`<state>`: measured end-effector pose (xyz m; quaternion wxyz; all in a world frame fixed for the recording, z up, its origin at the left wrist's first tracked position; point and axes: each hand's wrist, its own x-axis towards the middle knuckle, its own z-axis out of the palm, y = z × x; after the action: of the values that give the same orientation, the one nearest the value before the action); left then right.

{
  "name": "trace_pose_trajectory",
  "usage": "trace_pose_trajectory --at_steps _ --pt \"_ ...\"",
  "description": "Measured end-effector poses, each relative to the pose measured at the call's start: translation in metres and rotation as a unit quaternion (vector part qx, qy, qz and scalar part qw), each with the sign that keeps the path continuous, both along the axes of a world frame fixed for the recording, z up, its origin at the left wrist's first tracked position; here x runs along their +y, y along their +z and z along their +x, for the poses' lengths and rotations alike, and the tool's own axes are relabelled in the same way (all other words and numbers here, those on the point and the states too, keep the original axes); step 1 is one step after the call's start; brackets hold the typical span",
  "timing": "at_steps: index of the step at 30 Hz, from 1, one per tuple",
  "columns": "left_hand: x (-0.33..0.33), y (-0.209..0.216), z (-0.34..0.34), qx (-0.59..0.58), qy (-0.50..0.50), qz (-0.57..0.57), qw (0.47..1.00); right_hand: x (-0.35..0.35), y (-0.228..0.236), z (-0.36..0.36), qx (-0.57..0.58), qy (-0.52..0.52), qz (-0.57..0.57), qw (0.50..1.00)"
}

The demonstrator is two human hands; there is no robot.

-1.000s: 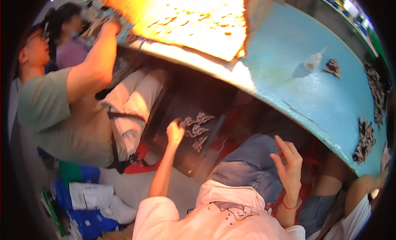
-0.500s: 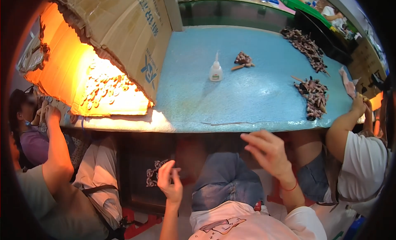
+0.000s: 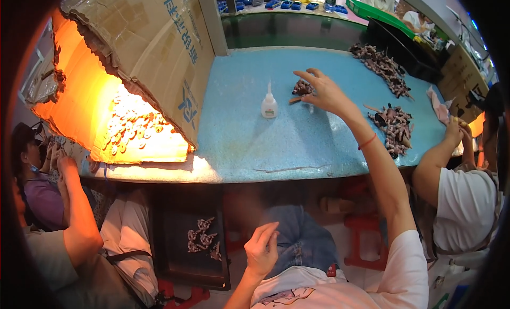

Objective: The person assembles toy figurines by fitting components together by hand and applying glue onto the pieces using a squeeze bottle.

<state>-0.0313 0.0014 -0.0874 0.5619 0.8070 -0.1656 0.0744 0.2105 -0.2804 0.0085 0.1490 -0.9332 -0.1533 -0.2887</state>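
My right hand [image 3: 326, 94] reaches over the blue tabletop [image 3: 228, 107], thumb and fingers apart around a small pile of dark and pinkish lumpy pieces [image 3: 303, 87]. Nothing shows in its grip. A tan stick [image 3: 295, 101] lies at the pile's near edge. To the left of the pile stands a small white squeeze bottle [image 3: 269, 106] with a thin upright tip. My left hand [image 3: 262, 251] is above my lap, fingers drawn together against the thumb; whatever they hold, if anything, is hidden.
Larger heaps of similar pieces [image 3: 393, 129] lie to the right. At left, a torn cardboard box [image 3: 154, 49] encloses brightly lit round pieces [image 3: 135, 126]. A black tray [image 3: 172, 256] with several small pieces sits below the table edge. Co-workers sit on both sides.
My right hand has moved forward from the table's near edge to the small pile. My left hand has moved right, away from the black tray, and its fingers have closed.
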Motion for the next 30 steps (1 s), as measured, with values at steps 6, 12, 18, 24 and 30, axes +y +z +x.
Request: trace_pose_trajectory --at_steps 6,12,18,24,30 --pt "0.000 0.005 0.000 -0.007 -0.015 0.001 1.000 -0.012 -0.009 0.004 0.111 0.048 0.028 0.992" --pt "-0.004 0.032 0.006 0.130 -0.056 -0.142 0.980 0.002 0.031 -0.080 0.191 0.097 0.154 0.965" --pt "-0.017 0.056 0.051 0.238 -0.160 -0.372 0.883 0.045 0.065 -0.142 0.281 0.252 0.132 0.917" --pt "-0.021 0.062 0.059 0.268 -0.231 -0.393 0.849 0.081 0.061 -0.153 0.310 0.391 0.051 0.865" --pt "-0.008 0.054 0.049 0.356 -0.186 -0.411 0.818 0.087 0.058 -0.147 0.307 0.422 0.050 0.852"
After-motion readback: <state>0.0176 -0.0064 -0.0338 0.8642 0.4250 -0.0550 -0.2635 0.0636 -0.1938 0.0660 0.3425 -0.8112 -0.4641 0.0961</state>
